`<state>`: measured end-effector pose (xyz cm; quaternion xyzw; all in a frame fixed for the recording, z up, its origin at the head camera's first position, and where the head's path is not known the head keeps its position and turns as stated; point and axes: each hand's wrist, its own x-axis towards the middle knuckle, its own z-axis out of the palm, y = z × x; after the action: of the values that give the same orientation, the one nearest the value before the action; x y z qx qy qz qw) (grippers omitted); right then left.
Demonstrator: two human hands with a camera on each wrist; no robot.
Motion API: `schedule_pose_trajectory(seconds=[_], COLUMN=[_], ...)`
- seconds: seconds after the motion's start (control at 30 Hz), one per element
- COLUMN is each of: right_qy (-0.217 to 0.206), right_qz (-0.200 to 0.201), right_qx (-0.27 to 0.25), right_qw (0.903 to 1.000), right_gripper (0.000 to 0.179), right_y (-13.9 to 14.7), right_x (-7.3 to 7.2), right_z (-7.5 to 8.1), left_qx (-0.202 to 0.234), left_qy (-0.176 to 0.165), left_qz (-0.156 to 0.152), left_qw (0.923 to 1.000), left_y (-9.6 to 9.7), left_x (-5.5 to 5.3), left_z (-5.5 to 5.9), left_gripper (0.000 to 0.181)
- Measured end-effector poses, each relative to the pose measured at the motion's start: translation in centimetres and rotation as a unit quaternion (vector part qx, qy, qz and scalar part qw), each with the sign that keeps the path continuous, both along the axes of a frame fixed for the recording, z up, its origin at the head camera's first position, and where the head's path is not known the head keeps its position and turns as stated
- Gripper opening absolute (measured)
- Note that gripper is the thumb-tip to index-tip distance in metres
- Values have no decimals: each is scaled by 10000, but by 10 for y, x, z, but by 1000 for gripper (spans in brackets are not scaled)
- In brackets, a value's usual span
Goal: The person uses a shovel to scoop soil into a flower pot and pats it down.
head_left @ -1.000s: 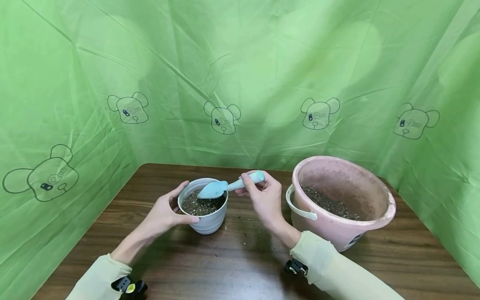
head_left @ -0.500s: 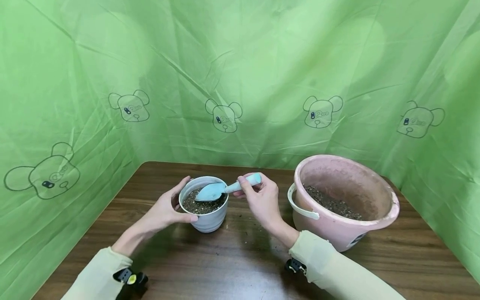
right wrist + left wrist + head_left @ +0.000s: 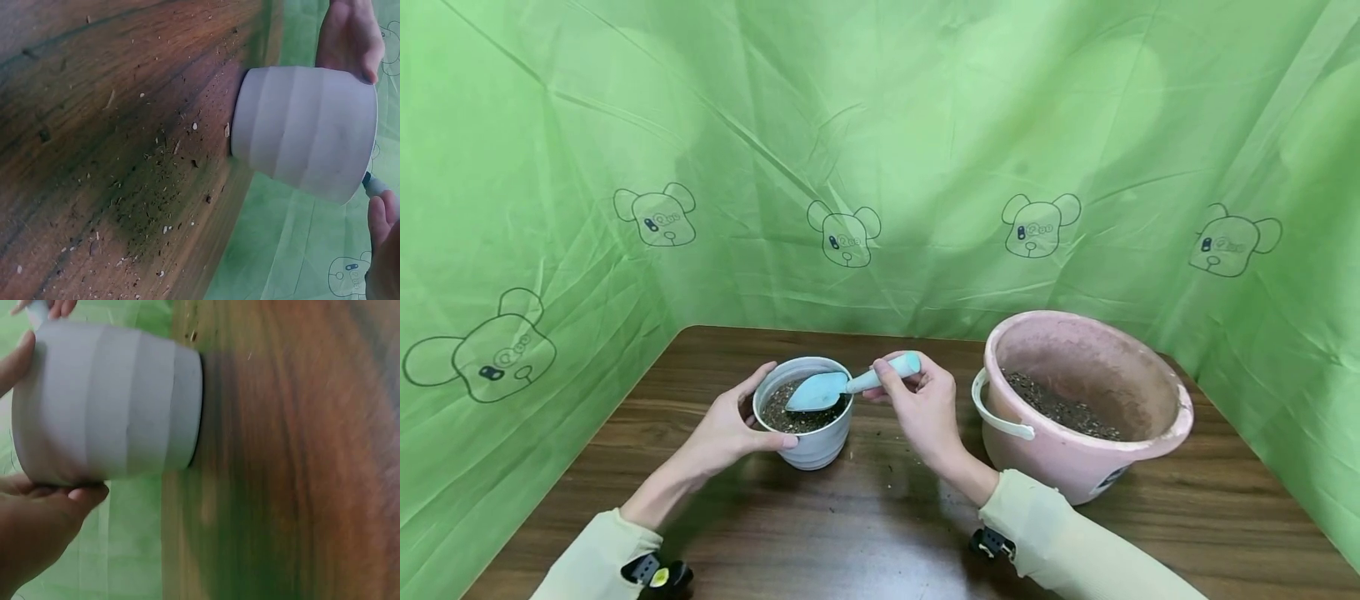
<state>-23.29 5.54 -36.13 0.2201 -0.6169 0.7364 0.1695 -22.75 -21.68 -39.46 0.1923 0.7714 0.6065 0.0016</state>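
A white ribbed flower pot [image 3: 814,452] stands upright on the table, with dark soil [image 3: 797,419] inside. My left hand [image 3: 722,433] holds it from the left, thumb on the near side of the rim and fingers around the far side. In the left wrist view the pot [image 3: 112,403] sits between thumb and fingers. My right hand [image 3: 925,408] pinches the handle of a light blue hand trowel [image 3: 816,392] between thumb and fingers. The trowel's blade lies over the soil within the pot's rim; whether its underside touches the soil cannot be told.
To the right stands a pink bucket [image 3: 1037,454] with a white handle [image 3: 1000,417] hanging on its left side and soil [image 3: 1060,408] at the bottom. Soil crumbs [image 3: 156,194] are scattered on the wooden table [image 3: 820,542]. A green cloth [image 3: 925,150] surrounds the back and sides.
The trowel has shifted a little down and left over the soil, and my right hand has come down with it. My left hand keeps its hold on the pot.
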Motion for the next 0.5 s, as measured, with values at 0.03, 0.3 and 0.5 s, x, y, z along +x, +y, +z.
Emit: schedule_pose_trajectory(seconds=[0.03, 0.3, 0.5], right_qy=[-17, -193, 13], right_qz=[-22, -125, 89], right_qx=[50, 272, -243], right_qw=[10000, 9994, 9997], right_gripper=[15, 16, 17], right_y=[0, -2, 2], right_x=[2, 8, 7], right_z=[2, 17, 15], left_qx=[-21, -597, -906], left_qy=[-6, 32, -41], left_qz=[96, 1020, 1471], left_qw=[10000, 9930, 9850], left_y=[1, 15, 22], left_x=[2, 14, 23], left_z=[0, 6, 5], left_gripper=[109, 115, 120])
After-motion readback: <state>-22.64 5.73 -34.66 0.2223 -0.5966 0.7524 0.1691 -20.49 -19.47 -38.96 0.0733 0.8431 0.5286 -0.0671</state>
